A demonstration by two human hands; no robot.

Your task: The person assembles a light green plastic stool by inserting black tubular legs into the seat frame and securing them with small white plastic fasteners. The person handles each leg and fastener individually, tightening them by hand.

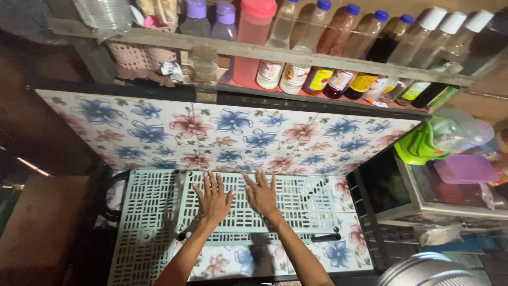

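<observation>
My left hand (212, 197) and my right hand (261, 193) lie flat, fingers spread, side by side on a pale slotted plastic panel (296, 204). The panel rests on a surface covered with a flower-patterned sheet (338, 251). A second slotted panel (143, 222) lies to the left, partly under the first. Neither hand holds anything. A dark rod (324, 238) sits along the panel's near right edge.
A flowered backsplash (227, 132) rises behind the panels. Above it a wooden shelf (317, 61) carries several bottles of liquids. At right stand a green plastic item (418, 145), a purple box (465, 168) and a glass-fronted cabinet (418, 196). A metal pot rim (428, 270) shows at bottom right.
</observation>
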